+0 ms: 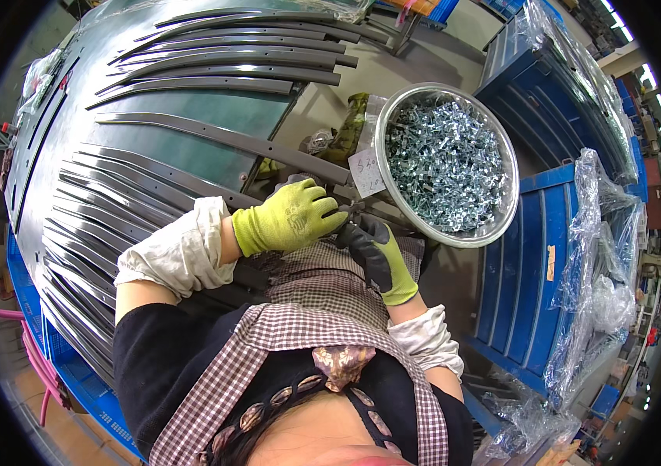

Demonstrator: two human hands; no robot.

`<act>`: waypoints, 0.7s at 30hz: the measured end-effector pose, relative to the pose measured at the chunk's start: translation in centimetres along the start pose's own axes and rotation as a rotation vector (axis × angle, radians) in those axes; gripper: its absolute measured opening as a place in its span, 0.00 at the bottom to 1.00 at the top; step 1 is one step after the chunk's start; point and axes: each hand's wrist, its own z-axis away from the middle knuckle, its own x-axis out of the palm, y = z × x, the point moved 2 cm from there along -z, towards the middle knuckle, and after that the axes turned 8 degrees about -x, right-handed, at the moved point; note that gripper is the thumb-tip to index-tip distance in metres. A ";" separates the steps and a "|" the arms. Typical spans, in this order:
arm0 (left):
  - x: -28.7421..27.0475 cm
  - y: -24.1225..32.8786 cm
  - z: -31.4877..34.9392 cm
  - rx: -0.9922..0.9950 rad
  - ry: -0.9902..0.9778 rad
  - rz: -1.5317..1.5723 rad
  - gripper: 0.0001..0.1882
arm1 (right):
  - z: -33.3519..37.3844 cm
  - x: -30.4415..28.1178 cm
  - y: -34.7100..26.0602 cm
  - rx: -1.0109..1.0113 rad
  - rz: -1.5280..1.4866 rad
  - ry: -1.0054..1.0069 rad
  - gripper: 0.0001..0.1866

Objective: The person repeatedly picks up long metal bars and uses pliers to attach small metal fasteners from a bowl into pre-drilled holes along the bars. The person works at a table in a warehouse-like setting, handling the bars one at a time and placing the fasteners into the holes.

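My left hand (288,217), in a yellow-green glove, is closed with its fingers curled, just in front of my apron. Close beside it my right hand (377,252), in a glove with dark grey fingers and a yellow-green cuff, is pinched shut. Their fingertips meet around something small and dark, too hidden to name. A long dark curved strip (214,136) with small holes runs from the table toward a spot just beyond my hands. Right of them stands a clear round tub (462,239) full of small shiny metal clips (447,163).
More dark strips (229,70) lie in rows on the green table (191,105), others (113,182) nearer on the left. A handwritten paper tag (367,172) touches the tub. Blue crates (517,272) with plastic wrap (602,287) stand right; a pink frame (35,357) is far left.
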 end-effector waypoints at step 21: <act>1.1 -2.7 -0.8 0.217 0.039 -0.004 0.24 | -1.2 -1.5 2.6 -0.031 0.057 0.132 0.11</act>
